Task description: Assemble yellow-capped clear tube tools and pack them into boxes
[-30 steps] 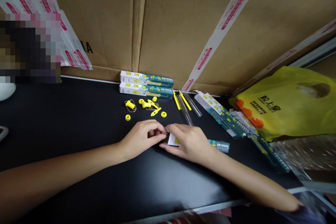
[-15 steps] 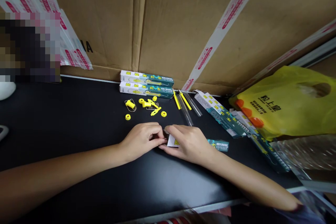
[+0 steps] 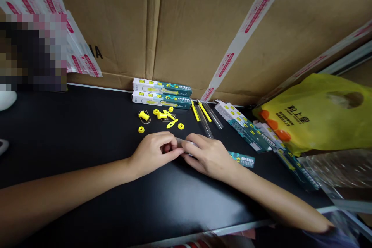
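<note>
A slim printed cardboard box (image 3: pixel 245 159) lies under my right hand (image 3: pixel 210 155), its teal end sticking out to the right. The fingers of that hand are closed around the box near its other end. My left hand (image 3: pixel 157 149) is closed at that end, thumb and fingertips pinched by a pale strip that looks like the box flap (image 3: pixel 180 140). Fingers hide most of the flap. Beyond my hands lie yellow plastic parts (image 3: pixel 172 123), small yellow rings (image 3: pixel 181 126), clear plastic tubes (image 3: pixel 205 122) and yellow rods (image 3: pixel 205 111).
Two matching boxes (image 3: pixel 161 100) lie against the cardboard wall (image 3: pixel 186 27). Flattened or opened boxes (image 3: pixel 247 128) are to the right, by a yellow plastic bag (image 3: pixel 319 116) with orange items. Stacked clear plastic (image 3: pixel 340 168) stands at the right edge of the black table (image 3: pixel 87 209).
The box's left end has turned, so its white printed face is now covered by my right fingers. Its teal end has shifted slightly right. My left hand has moved slightly up and left.
</note>
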The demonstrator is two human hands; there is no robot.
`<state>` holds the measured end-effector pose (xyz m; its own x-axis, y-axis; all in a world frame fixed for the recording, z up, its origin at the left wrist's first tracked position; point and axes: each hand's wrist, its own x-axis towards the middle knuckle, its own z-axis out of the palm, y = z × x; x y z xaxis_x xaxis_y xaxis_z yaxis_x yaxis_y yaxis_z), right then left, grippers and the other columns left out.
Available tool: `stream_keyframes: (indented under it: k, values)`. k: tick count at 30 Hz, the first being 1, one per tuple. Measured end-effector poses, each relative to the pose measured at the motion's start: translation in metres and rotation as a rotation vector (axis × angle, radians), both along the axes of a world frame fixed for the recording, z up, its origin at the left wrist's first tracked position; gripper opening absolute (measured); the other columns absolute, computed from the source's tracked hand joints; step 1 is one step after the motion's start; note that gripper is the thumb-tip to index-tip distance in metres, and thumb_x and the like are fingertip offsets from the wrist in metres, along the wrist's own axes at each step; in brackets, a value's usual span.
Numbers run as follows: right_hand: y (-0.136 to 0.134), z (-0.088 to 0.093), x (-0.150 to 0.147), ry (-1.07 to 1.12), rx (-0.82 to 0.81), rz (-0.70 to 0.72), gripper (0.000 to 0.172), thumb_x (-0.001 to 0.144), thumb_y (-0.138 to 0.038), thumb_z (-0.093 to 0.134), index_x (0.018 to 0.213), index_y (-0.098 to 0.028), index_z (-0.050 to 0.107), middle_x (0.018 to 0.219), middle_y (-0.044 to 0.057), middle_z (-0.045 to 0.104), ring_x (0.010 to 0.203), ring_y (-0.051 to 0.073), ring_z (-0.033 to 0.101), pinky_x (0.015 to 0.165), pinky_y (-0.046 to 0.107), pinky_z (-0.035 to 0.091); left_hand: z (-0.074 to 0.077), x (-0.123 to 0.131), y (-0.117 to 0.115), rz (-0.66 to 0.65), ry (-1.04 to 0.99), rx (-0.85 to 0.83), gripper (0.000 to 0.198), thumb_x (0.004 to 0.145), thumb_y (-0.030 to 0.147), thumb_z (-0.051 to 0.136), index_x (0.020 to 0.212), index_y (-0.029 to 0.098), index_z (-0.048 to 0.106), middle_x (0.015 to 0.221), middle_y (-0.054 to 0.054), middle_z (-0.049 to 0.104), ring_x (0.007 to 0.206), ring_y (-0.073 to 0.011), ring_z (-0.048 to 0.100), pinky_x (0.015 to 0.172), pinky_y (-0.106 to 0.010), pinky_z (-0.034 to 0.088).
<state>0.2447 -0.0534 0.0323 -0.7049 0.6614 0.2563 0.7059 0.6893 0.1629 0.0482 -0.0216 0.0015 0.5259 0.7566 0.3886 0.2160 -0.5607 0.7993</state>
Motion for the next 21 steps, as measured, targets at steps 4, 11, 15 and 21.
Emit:
stream_keyframes:
  k: [4,11,15,21]
  values:
    - [0.001,-0.001,0.0,0.018,0.055,0.014,0.019,0.093,-0.027,0.042,0.082,-0.018,0.055,0.082,0.005,0.062,0.067,0.014,0.056,0.057,0.025,0.039,0.002,-0.002,-0.002,-0.016,0.015,0.073,0.011,0.084,0.017,0.055,0.073,0.016,0.052,0.073,0.003,0.048,0.06,-0.0078,0.044,0.055,-0.021,0.036]
    - [0.002,0.001,-0.001,0.09,-0.053,0.013,0.019,0.093,-0.031,0.045,0.085,-0.016,0.053,0.078,0.003,0.06,0.067,0.014,0.057,0.057,0.024,0.041,-0.003,-0.002,0.001,-0.118,0.174,0.196,0.007,0.081,0.013,0.052,0.084,0.019,0.051,0.087,-0.001,0.053,0.074,-0.0123,0.052,0.066,-0.024,0.043]
    - [0.001,0.002,-0.001,0.121,-0.108,-0.001,0.021,0.094,-0.033,0.044,0.086,-0.016,0.052,0.08,0.004,0.061,0.07,0.014,0.059,0.06,0.023,0.042,-0.008,0.0,0.002,-0.116,0.305,0.275,0.011,0.08,0.019,0.056,0.088,0.019,0.048,0.092,-0.003,0.055,0.084,-0.0171,0.055,0.072,-0.028,0.045]
    - [-0.003,0.004,-0.004,0.128,-0.202,0.04,0.03,0.092,-0.046,0.044,0.093,-0.017,0.051,0.083,0.005,0.061,0.073,0.016,0.06,0.061,0.025,0.043,-0.008,-0.001,0.002,-0.082,0.315,0.323,0.023,0.088,0.041,0.054,0.082,0.02,0.045,0.08,-0.001,0.054,0.073,-0.0169,0.055,0.063,-0.028,0.042]
